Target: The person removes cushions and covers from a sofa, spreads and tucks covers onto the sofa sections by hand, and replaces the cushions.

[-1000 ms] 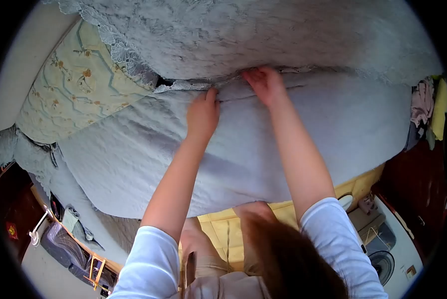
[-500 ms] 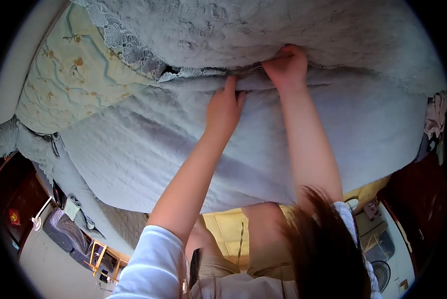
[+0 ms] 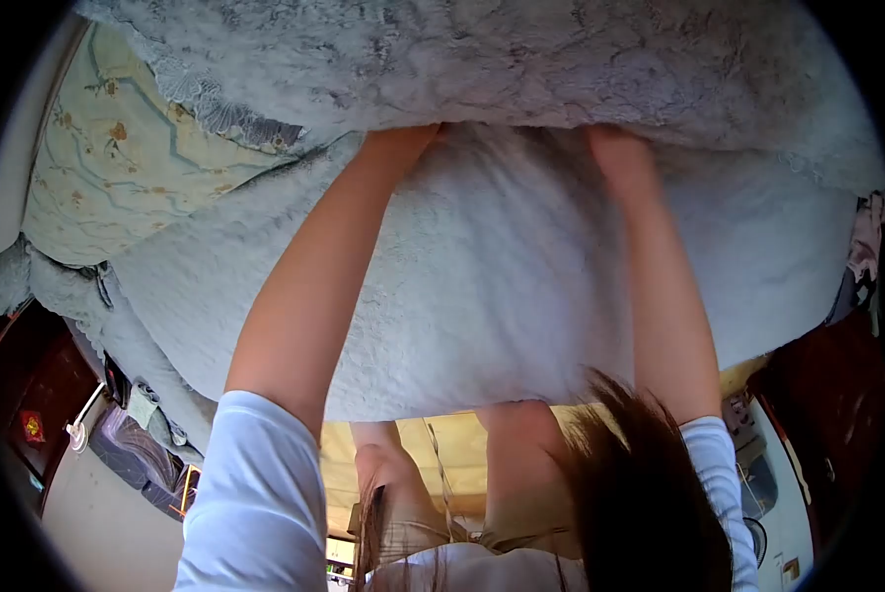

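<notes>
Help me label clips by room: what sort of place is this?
Likely a bedroom: plush grey bedding fills much of the view, with lace trim, and flower-patterned fabric, perhaps a pillow, lies beside it.

Can pass freely over the lower cover between the left forearm and the right forearm, up to the upper cover. Meets its overhanging edge there, with the left hand and right hand partly beneath, well apart. Cannot tell the depth of the gap underneath. Also opens over the lower cover outside each forearm. Is bounded at far left by floral cloth and lace trim, and obstructed nearer in by hair beside the right sleeve.
</notes>
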The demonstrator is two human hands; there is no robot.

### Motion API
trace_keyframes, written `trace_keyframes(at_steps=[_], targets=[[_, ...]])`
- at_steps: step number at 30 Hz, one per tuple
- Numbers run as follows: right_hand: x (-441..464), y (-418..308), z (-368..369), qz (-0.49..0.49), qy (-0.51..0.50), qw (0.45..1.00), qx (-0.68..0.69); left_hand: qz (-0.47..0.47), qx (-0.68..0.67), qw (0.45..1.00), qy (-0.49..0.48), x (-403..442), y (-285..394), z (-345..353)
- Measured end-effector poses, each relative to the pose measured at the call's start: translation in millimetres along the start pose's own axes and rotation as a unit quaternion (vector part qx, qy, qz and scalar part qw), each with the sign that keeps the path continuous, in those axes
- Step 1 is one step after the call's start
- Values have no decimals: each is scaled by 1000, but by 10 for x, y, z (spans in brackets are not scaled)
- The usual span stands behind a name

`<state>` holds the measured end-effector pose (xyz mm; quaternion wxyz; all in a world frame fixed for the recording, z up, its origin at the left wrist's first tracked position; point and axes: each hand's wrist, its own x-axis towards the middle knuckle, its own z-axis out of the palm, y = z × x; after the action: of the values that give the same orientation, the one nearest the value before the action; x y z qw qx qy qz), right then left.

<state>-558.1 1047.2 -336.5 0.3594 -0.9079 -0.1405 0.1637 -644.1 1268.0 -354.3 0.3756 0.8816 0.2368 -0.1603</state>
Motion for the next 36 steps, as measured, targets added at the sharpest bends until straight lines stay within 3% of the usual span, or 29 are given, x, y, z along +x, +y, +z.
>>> trace_keyframes(at_steps=[1,2,3,6,9,15,18,20,22,24,27,31,36], targets=[[82,175,5,-101,21,989,-105,-29,-10,999,-30,-27,-34,-59],[226,479,7,-200,42,956,-209,57,141,987,47,-83,-276,-19],[287,673,-23,-292,58,902,-312,140,283,941,120,-146,-428,0],[318,515,-236,-243,-30,873,-423,79,400,912,46,-252,-405,-261],[381,483,-262,-233,-69,853,-462,103,505,845,141,-119,-501,-209],[429,507,-296,-230,-87,843,-479,192,397,881,171,-145,-587,-268],[444,514,-308,-230,-88,839,-485,85,336,936,-59,-213,-288,-478],[443,512,-307,-224,-90,839,-487,140,153,978,-28,-146,-513,-376],[430,507,-314,-220,-94,839,-488,122,106,986,-35,-191,-346,-422],[397,505,-284,-216,-97,840,-489,32,200,976,-80,-299,-70,-516],[382,509,-209,-215,-75,845,-484,100,197,975,-9,-282,-345,-418],[576,531,-79,-206,-8,858,-470,95,354,924,110,-9,-660,-89],[948,598,8,-198,60,863,-461,120,384,895,191,266,-758,113]])
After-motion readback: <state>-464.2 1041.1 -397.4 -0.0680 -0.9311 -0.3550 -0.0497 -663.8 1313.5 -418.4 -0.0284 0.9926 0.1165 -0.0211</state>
